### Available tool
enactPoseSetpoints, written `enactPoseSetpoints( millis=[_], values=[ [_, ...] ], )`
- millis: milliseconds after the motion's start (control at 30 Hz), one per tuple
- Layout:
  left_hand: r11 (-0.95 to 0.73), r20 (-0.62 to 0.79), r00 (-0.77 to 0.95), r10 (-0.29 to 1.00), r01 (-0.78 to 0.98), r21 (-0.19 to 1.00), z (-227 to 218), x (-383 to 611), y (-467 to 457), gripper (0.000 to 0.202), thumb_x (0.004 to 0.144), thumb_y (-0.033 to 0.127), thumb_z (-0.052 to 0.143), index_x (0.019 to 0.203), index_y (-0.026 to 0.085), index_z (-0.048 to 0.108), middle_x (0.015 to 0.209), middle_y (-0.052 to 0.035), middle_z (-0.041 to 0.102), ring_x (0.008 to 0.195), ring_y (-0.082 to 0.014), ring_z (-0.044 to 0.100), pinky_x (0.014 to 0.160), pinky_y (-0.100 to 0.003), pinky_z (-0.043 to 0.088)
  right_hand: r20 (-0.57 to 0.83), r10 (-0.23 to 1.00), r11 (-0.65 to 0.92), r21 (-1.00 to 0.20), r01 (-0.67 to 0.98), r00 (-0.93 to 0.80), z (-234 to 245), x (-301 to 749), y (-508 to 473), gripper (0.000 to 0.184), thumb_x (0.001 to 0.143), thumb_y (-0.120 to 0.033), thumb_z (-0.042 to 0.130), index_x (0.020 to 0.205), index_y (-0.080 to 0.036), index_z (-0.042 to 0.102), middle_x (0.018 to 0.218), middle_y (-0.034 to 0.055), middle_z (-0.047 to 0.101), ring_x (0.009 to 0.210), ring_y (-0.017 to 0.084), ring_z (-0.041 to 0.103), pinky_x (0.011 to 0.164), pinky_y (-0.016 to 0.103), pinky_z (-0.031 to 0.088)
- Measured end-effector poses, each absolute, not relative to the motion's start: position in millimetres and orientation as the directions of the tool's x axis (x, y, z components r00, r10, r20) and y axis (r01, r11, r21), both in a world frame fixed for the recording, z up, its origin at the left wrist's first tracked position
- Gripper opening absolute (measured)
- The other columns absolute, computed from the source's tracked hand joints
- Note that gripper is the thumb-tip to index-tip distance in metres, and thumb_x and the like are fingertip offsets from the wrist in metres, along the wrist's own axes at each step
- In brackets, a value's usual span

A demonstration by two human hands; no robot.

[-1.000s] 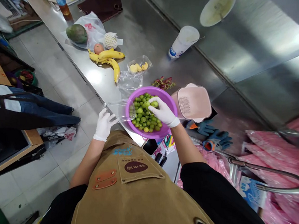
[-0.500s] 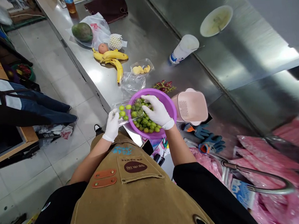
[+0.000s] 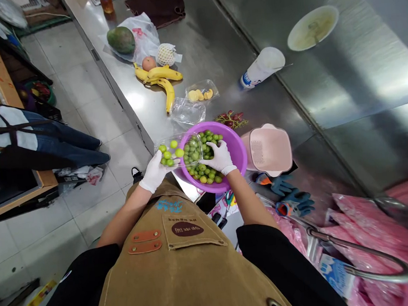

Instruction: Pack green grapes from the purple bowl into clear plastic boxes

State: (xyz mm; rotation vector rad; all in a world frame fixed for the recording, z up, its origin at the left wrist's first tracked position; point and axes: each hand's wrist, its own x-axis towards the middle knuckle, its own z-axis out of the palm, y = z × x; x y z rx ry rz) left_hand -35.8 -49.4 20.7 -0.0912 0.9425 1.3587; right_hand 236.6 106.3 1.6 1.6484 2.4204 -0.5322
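Clear-plastic tray [image 3: 175,150] clamped in left hand [image 3: 154,171], overlapping left rim of purple basin [image 3: 238,145], long axis basinward. Right hand [image 3: 218,156] just right of tray, half-curled on green fruits [image 3: 205,172]; grasp not discernible.

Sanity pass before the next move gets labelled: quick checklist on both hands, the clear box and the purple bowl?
1. Left hand grips clear box: ok.
2. Box mouth sits at the rim of the purple bowl: ok.
3. Right hand rests on green fruit inside the bowl: ok.
4. Right hand closed on any fruit: cannot tell.
5. Box has room left, with a few fruit at its outer end: ok.
6. Gap between bowl and pink basket: cannot tell.
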Motion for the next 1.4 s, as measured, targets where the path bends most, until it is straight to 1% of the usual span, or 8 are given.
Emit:
enactPoseSetpoints(
  millis=[267, 467, 567, 667, 867, 1100, 1233, 1400],
  values=[
    [0.245, -0.626, -0.164, 0.762, -0.823, 0.513, 18.7, -41.8, -45.8, 0.044, 0.100, 0.058, 0.073, 0.125, 0.022, 0.072, 0.113, -0.0105, 0.083, 0.109, -0.0320, 0.083, 0.105, -0.054, 0.063, -0.383, 0.856, 0.313, -0.148, 0.938, -0.346, 7.1, 229.8, 106.1, 0.091, 0.084, -0.060, 0.080, 0.160, -0.023, 0.048, 0.156, 0.0210, 0.036, 0.130, 0.040, 0.065, 0.107, 0.048, 0.056],
    [0.246, -0.635, -0.191, 0.749, -0.810, 0.533, 16.2, -41.6, -46.5, 0.044, 0.100, 0.055, 0.075, 0.125, 0.020, 0.068, 0.116, -0.0117, 0.082, 0.111, -0.0328, 0.083, 0.106, -0.054, 0.062, -0.436, 0.872, 0.177, -0.146, 0.973, -0.224, 6.0, 229.3, 103.2, 0.078, 0.089, -0.060, 0.072, 0.154, -0.021, 0.053, 0.136, 0.0191, 0.060, 0.109, 0.034, 0.073, 0.099, 0.043, 0.058],
    [0.249, -0.635, -0.189, 0.749, -0.808, 0.534, 16.1, -39.8, -46.9, 0.044, 0.099, 0.054, 0.076, 0.126, 0.021, 0.065, 0.119, -0.0113, 0.082, 0.108, -0.0310, 0.083, 0.106, -0.054, 0.063, -0.403, 0.876, 0.176, -0.246, 0.953, -0.266, 4.7, 235.8, 105.2, 0.064, 0.088, -0.051, 0.072, 0.145, -0.023, 0.062, 0.131, 0.0156, 0.069, 0.112, 0.032, 0.071, 0.103, 0.042, 0.056],
    [0.259, -0.627, -0.178, 0.758, -0.801, 0.541, 16.7, -36.2, -45.2, 0.045, 0.100, 0.053, 0.076, 0.128, 0.021, 0.063, 0.122, -0.0117, 0.081, 0.108, -0.0302, 0.083, 0.107, -0.055, 0.063, -0.355, 0.894, 0.137, -0.363, 0.922, -0.273, 3.9, 243.4, 109.8, 0.040, 0.079, -0.032, 0.073, 0.118, -0.023, 0.074, 0.115, 0.0092, 0.076, 0.106, 0.029, 0.071, 0.101, 0.039, 0.055],
    [0.266, -0.622, -0.196, 0.758, -0.778, 0.570, 19.6, -25.5, -43.3, 0.034, 0.101, 0.046, 0.077, 0.119, 0.022, 0.062, 0.120, -0.0092, 0.079, 0.110, -0.0287, 0.083, 0.105, -0.055, 0.065, -0.228, 0.955, 0.005, -0.628, 0.779, -0.191, 27.0, 260.4, 124.8, 0.014, 0.067, -0.023, 0.071, 0.081, -0.023, 0.066, 0.088, 0.0009, 0.074, 0.085, 0.022, 0.065, 0.089, 0.037, 0.055],
    [0.228, -0.565, -0.214, 0.797, -0.759, 0.610, 27.1, -9.3, -47.7, 0.035, 0.097, 0.044, 0.081, 0.113, 0.022, 0.059, 0.115, -0.0056, 0.078, 0.106, -0.0247, 0.082, 0.106, -0.054, 0.065, 0.110, 0.941, 0.266, -0.827, 0.496, -0.322, 108.8, 196.2, 92.4, 0.019, 0.086, -0.034, 0.074, 0.101, -0.024, 0.068, 0.098, 0.0019, 0.072, 0.093, 0.023, 0.066, 0.090, 0.041, 0.058],
    [0.218, -0.555, -0.222, 0.802, -0.756, 0.618, 29.5, 0.6, -48.2, 0.035, 0.096, 0.044, 0.081, 0.112, 0.023, 0.059, 0.118, -0.0070, 0.078, 0.112, -0.0281, 0.080, 0.105, -0.055, 0.066, 0.091, 0.842, 0.440, -0.687, 0.578, -0.532, 122.9, 135.7, 63.7, 0.020, 0.091, -0.030, 0.073, 0.110, -0.023, 0.073, 0.107, 0.0064, 0.073, 0.105, 0.027, 0.067, 0.103, 0.047, 0.057],
    [0.171, -0.562, -0.285, 0.776, -0.763, 0.623, 20.4, -0.5, -50.4, 0.036, 0.095, 0.047, 0.081, 0.109, 0.024, 0.058, 0.112, -0.0068, 0.077, 0.106, -0.0280, 0.080, 0.096, -0.052, 0.069, 0.044, 0.756, 0.556, -0.570, 0.605, -0.653, 114.2, 132.6, 53.7, 0.042, 0.093, -0.030, 0.073, 0.135, -0.021, 0.075, 0.134, 0.0147, 0.070, 0.126, 0.034, 0.066, 0.111, 0.052, 0.056]
  ],
)
